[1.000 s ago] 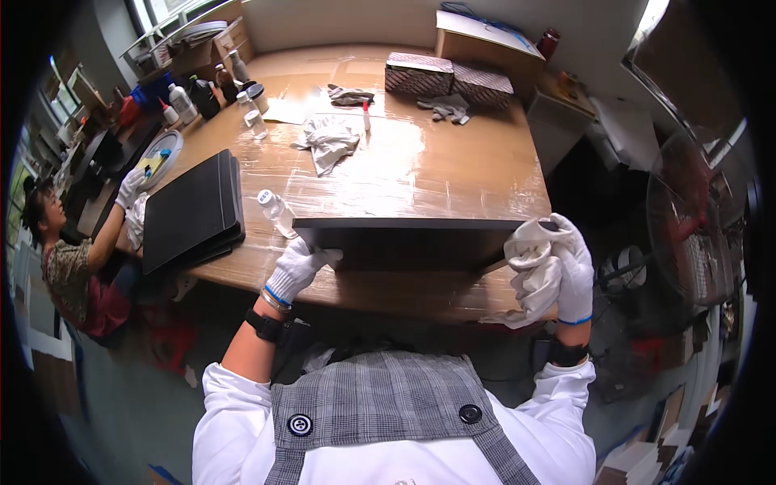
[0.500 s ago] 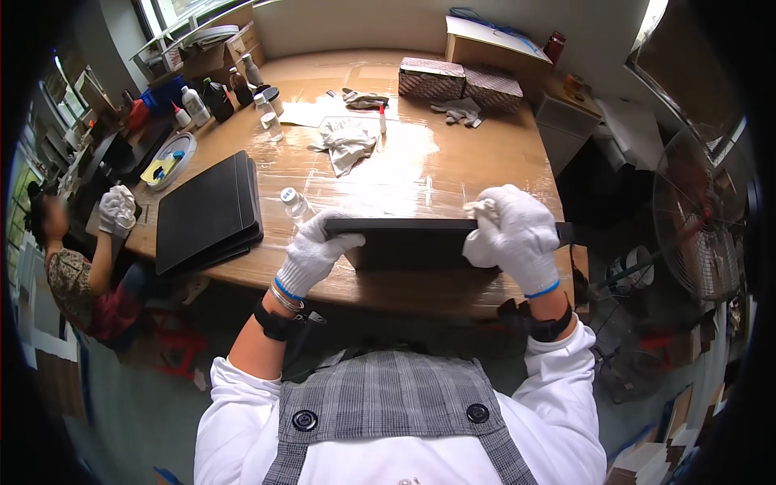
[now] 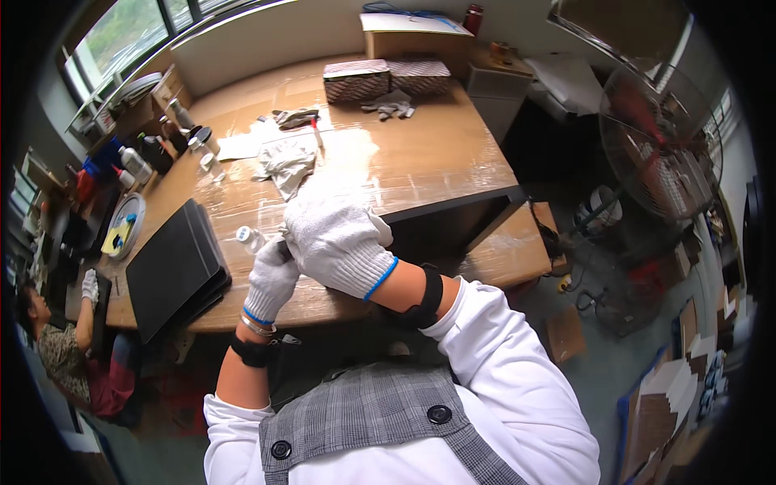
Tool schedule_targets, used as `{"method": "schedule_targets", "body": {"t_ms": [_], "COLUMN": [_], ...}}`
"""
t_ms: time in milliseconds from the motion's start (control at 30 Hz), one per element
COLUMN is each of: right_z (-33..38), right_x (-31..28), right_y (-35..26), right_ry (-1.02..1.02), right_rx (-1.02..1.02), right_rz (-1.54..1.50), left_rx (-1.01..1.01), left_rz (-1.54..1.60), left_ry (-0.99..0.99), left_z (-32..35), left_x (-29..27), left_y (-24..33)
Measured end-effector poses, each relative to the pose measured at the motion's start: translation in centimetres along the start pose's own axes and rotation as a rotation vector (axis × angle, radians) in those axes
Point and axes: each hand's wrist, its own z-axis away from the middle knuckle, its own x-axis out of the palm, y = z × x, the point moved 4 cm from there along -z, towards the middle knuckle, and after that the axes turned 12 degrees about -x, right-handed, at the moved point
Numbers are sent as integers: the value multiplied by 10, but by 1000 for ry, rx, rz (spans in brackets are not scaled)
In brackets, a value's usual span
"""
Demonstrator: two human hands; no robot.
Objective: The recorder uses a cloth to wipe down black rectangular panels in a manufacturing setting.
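Note:
A black flat panel [image 3: 453, 228] stands on edge over the table's front, tilted with its right end farther up. My left hand [image 3: 273, 279], in a white knitted glove, is closed at the panel's left end. Right beside it my gloved right hand [image 3: 338, 242] is closed over that same end, hiding the corner. Past this hand's edge shows a bit of white cloth [image 3: 380, 229], bunched in the grip; most of it is hidden. Just left of the panel stands a small clear bottle with a white cap [image 3: 250, 237].
Black panels [image 3: 174, 271] lie stacked to the left. On the wrapped table [image 3: 436, 153] are a crumpled white cloth [image 3: 285, 166], gloves [image 3: 390, 105], patterned boxes [image 3: 356, 82] and bottles [image 3: 136, 164]. A fan [image 3: 659, 145] stands right; a person [image 3: 61, 343] sits far left.
My right hand has moved left along the panel to my left hand. The panel has tilted, its right end rising. My view has turned right. The other person's gloved hand has lowered.

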Motion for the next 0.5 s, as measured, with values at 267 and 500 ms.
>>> {"method": "schedule_targets", "body": {"t_ms": [267,500], "right_z": [92,109], "right_x": [-71,-78], "right_y": [111,139], "right_ry": [19,29], "right_rx": [224,238], "right_rz": [134,213], "left_rx": [44,371], "left_rz": [-85,-1191], "left_ry": [74,149], "left_z": [1,-4], "left_x": [13,88], "left_y": [39,117]}}
